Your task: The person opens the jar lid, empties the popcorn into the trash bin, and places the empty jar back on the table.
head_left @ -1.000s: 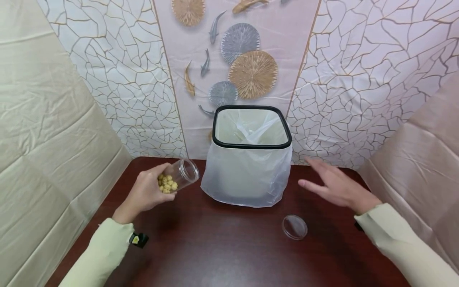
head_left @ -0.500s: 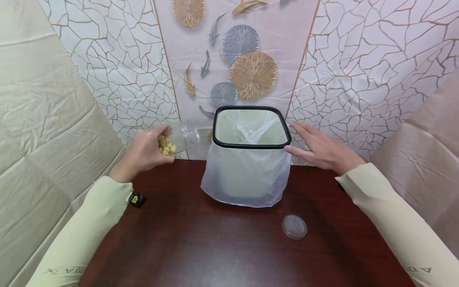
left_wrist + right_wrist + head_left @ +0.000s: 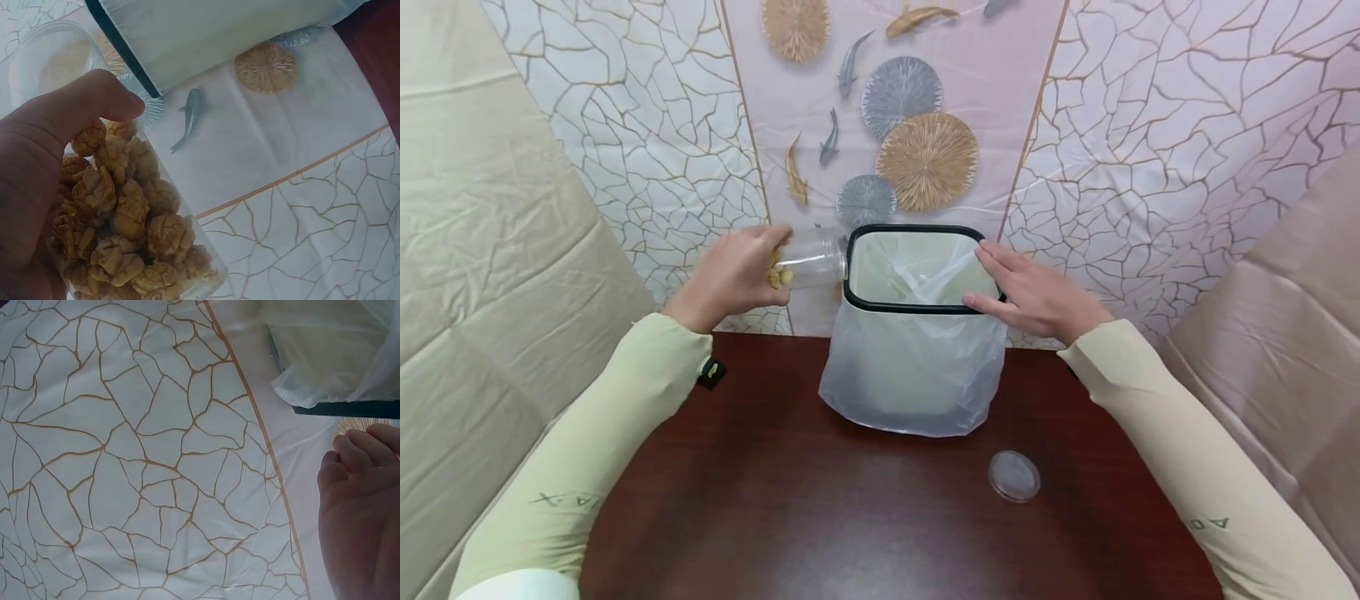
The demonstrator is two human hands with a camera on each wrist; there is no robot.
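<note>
My left hand [image 3: 733,271] grips a clear plastic jar [image 3: 816,257] lying almost on its side in the air, its uncovered mouth pointing right at the bin's left rim. Popcorn [image 3: 125,219] in brownish-yellow round pieces sits at the bottom end of the jar, by my palm. A pale waste bin [image 3: 917,310] with a black rim stands at the back of the table, lined with a translucent plastic bag [image 3: 913,383] folded over its outside. My right hand [image 3: 1041,292] is at the bin's right rim with extended fingers; whether it touches the rim I cannot tell.
A round clear lid [image 3: 1014,477] lies on the dark red-brown table [image 3: 850,517], in front of the bin to the right. Behind the bin hangs a patterned cloth [image 3: 1150,167], and beige cloth walls [image 3: 490,292] close in both sides.
My left hand has raised the jar and carried it right to the bin's left rim, tipping it closer to level. My right hand has moved up and left to the right rim.
</note>
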